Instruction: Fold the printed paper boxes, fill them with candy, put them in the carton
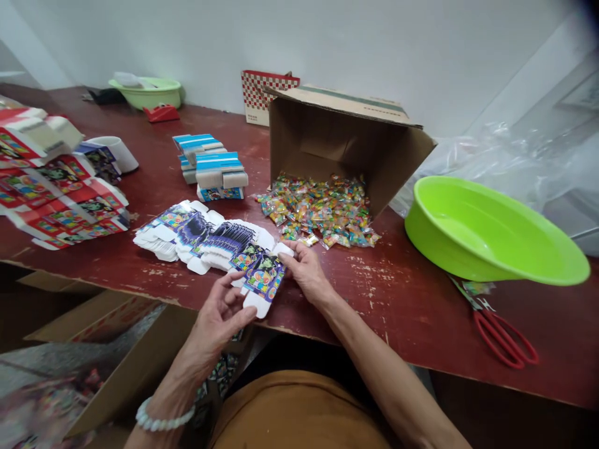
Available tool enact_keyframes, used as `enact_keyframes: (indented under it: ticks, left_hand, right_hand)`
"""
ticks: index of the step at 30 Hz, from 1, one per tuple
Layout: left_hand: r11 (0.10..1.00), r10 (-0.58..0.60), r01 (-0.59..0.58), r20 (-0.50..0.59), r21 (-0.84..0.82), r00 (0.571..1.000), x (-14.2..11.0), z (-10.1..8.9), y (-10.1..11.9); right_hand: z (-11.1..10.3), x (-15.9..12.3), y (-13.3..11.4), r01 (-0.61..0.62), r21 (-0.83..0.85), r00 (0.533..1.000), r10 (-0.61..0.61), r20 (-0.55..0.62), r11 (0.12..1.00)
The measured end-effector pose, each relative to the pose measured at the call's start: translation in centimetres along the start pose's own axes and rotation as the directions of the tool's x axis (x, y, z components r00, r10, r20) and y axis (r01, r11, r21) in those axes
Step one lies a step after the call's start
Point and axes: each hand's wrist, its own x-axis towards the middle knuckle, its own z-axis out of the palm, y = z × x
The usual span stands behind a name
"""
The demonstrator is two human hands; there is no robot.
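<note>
Near the table's front edge, a flat purple printed candy box with white flaps is held between both hands. My left hand grips its lower end, thumb on the white bottom flap. At the upper right corner, my right hand pinches the other white flap. A fanned row of flattened boxes of the same print lies just left of it, close to or touching the held one. Behind my right hand, a heap of small wrapped candies spills from a cardboard carton lying on its side.
Stacked blue-and-white boxes stand behind the fanned row. Red printed boxes are piled at the left. A tilted green basin and red-handled scissors lie at the right. Below the table's left edge is an open carton.
</note>
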Motion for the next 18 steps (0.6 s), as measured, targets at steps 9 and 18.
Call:
enact_keyframes:
  ticks: [9,18]
  left_hand:
    - [0.888,-0.213,0.403,0.579,-0.221,0.787,-1.7,2.7,0.3]
    - [0.955,-0.197,0.262,0.359,-0.141,0.912,-2.5,4.4,0.5]
  right_hand:
    - [-0.9,-5.0,-4.0,0.189,-0.003,0.903,-0.172,0.395,0.982]
    - [-0.5,-7.1,-3.7,-0.019,0.222,0.909,-0.076,0.410,0.975]
